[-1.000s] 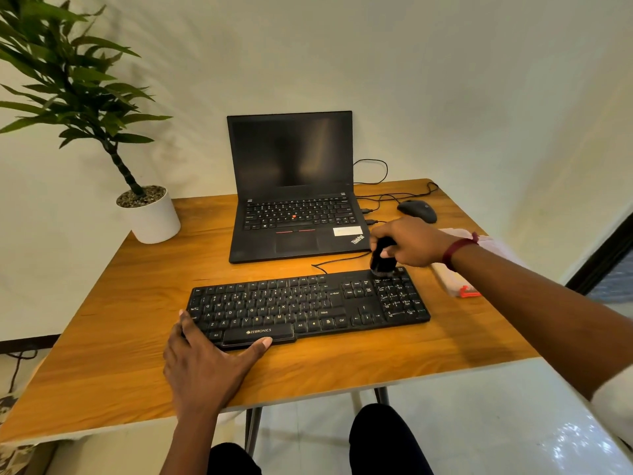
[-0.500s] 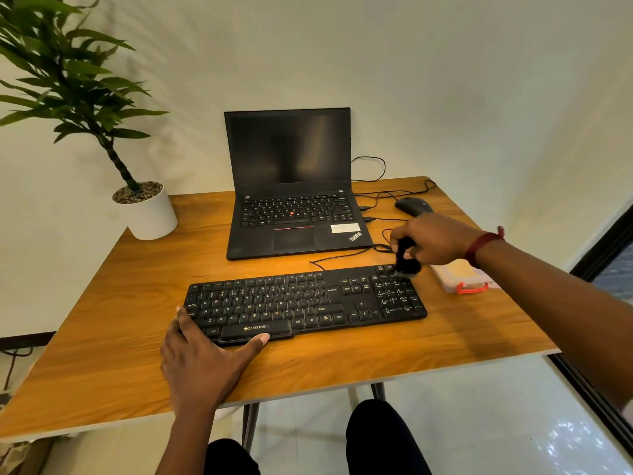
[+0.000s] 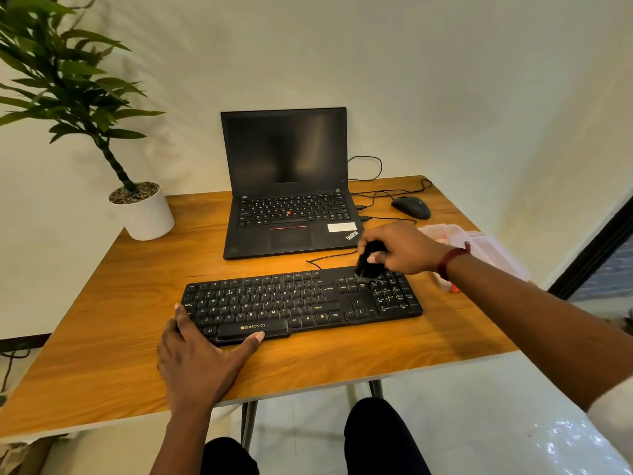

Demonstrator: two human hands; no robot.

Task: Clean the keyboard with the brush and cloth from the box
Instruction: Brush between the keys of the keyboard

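A black keyboard [image 3: 301, 301] lies across the middle of the wooden desk [image 3: 102, 337]. My right hand [image 3: 400, 246] grips a small black brush [image 3: 368, 264], whose bristles touch the keys at the keyboard's upper right, just left of the number pad. My left hand [image 3: 195, 358] rests flat on the desk, with fingers spread against the keyboard's front left corner. A clear plastic box [image 3: 479, 248] with an orange clip sits at the desk's right edge, partly hidden behind my right wrist. No cloth can be made out.
An open black laptop [image 3: 286, 186] stands behind the keyboard, with cables and a black mouse [image 3: 411, 207] to its right. A potted plant in a white pot [image 3: 145, 214] occupies the back left corner. The desk's front edge is close to my knees.
My right hand swept the brush right to the number pad's far corner, then back left along the keyboard's top edge. The left hand stayed in place.
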